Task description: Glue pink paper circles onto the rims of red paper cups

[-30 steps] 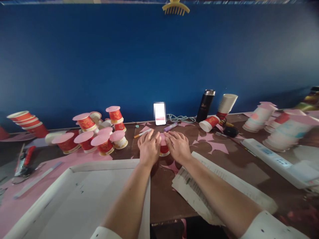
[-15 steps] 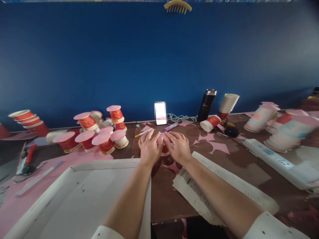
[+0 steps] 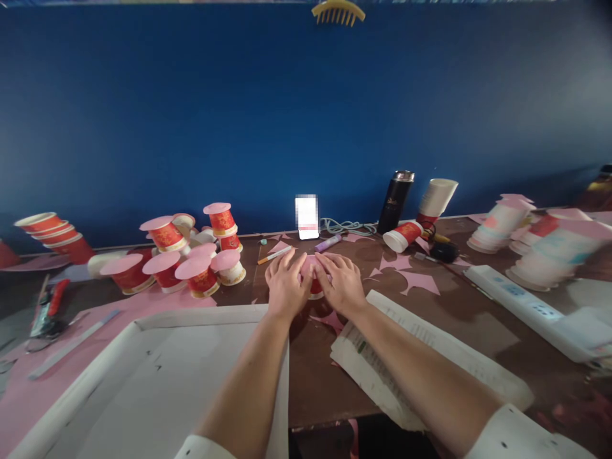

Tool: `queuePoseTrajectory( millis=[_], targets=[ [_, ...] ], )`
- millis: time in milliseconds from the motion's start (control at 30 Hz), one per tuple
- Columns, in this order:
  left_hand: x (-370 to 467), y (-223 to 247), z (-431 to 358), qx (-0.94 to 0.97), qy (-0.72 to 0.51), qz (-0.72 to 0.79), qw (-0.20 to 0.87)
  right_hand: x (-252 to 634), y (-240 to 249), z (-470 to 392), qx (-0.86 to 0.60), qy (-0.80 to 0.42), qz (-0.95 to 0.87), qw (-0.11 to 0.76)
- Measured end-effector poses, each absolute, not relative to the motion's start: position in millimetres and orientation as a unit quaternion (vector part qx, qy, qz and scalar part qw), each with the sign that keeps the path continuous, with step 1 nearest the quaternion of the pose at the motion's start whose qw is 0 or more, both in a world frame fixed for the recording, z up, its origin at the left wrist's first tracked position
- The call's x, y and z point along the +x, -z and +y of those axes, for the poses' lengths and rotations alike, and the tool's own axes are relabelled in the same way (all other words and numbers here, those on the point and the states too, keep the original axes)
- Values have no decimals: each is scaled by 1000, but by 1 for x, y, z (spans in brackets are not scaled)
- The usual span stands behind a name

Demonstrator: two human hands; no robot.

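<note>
A red paper cup (image 3: pixel 315 291) stands upside down on the brown table, mostly covered by my hands. On its upturned base lies a piece of pink paper (image 3: pixel 312 261). My left hand (image 3: pixel 289 284) is curved round the cup's left side, and my right hand (image 3: pixel 342 280) round its right. Both thumbs meet near the middle, pressing on the pink paper. To the left stand several red cups (image 3: pixel 201 278) topped with pink discs. Behind my hands lie a purple glue stick (image 3: pixel 328 243) and an orange-and-white pen (image 3: pixel 275 255).
A white tray (image 3: pixel 205 313) lies front left, printed paper (image 3: pixel 387 376) under my right forearm. Pink scraps (image 3: pixel 418 282), a tipped cup (image 3: pixel 404 237), a black flask (image 3: pixel 396 203) and a power strip (image 3: pixel 516 299) are at right. A lit phone (image 3: pixel 307 217) leans by the blue wall.
The view shifts very slightly. Both hands keep their place on the cup, with no other visible movement.
</note>
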State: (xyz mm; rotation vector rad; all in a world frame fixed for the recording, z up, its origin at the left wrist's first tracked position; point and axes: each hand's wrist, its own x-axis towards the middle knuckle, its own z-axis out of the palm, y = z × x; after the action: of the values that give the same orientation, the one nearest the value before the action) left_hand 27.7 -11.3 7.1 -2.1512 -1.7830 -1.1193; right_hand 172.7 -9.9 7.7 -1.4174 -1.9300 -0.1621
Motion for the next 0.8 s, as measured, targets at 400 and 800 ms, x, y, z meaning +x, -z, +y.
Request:
queuePoseTrajectory(
  millis=[400,800],
  targets=[
    [28,-6,-12,-710,371,-593,78,170,-9,-13,-563,82,-738,363],
    [33,-11,-16,-722,341,-592,109,167,-14,-20,-561,122,-749,331]
  ],
)
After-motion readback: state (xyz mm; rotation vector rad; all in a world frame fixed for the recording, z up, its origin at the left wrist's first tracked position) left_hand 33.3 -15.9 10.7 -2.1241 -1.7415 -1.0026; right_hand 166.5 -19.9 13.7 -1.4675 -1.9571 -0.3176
